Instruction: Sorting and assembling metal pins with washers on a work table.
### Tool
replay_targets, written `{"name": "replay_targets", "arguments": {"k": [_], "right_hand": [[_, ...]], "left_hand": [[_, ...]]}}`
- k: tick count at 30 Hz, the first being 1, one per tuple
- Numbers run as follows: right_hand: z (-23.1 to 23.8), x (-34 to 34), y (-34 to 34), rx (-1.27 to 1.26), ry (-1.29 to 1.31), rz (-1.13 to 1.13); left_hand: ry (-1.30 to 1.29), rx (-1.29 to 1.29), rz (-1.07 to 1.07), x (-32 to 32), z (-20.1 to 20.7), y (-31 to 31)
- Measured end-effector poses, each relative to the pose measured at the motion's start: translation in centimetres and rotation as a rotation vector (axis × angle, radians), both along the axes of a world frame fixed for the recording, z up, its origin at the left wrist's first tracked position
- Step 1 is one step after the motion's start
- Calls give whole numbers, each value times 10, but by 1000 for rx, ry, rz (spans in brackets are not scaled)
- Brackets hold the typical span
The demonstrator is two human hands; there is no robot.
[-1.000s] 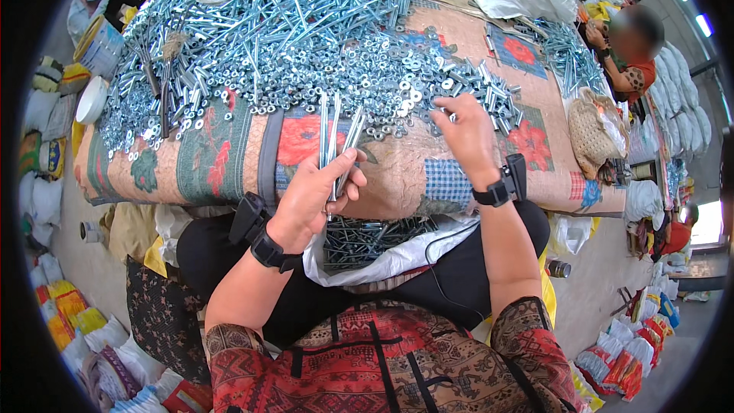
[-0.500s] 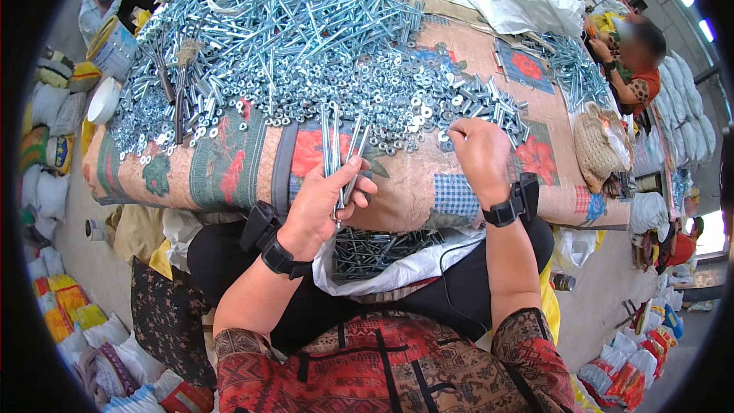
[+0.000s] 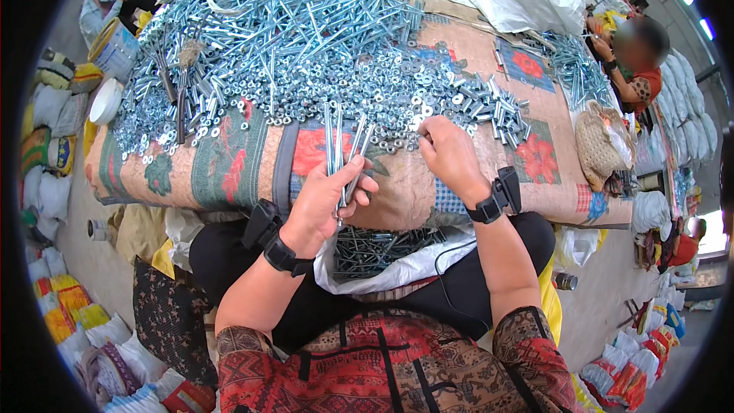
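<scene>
I have the left hand (image 3: pixel 317 197) holding several metal rods (image 3: pixel 339 141), splayed, over the counter's (image 3: pixel 397 203) near side; the right hand (image 3: pixel 453 157), fingers curled narrow, is near the nuts (image 3: pixel 359 84), contents unclear. I'd steady the rods, tips apart.

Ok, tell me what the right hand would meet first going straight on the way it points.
Probably the pile of loose nuts and washers, just ahead of the right hand; depth is unclear, so I cannot tell how close.
</scene>
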State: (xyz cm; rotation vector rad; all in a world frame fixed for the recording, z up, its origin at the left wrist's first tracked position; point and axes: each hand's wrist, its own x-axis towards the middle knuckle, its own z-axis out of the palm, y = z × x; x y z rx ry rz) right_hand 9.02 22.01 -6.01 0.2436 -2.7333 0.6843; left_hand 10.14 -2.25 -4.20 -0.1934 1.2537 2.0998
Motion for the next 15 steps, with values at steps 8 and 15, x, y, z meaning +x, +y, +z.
{"name": "replay_targets", "arguments": {"k": [8, 15], "right_hand": [[37, 8, -2, -993, -411, 98], [36, 15, -13, -1132, -429, 240]], "left_hand": [[27, -29, -130, 10, 5, 4], [52, -14, -167, 9, 4, 4]]}}
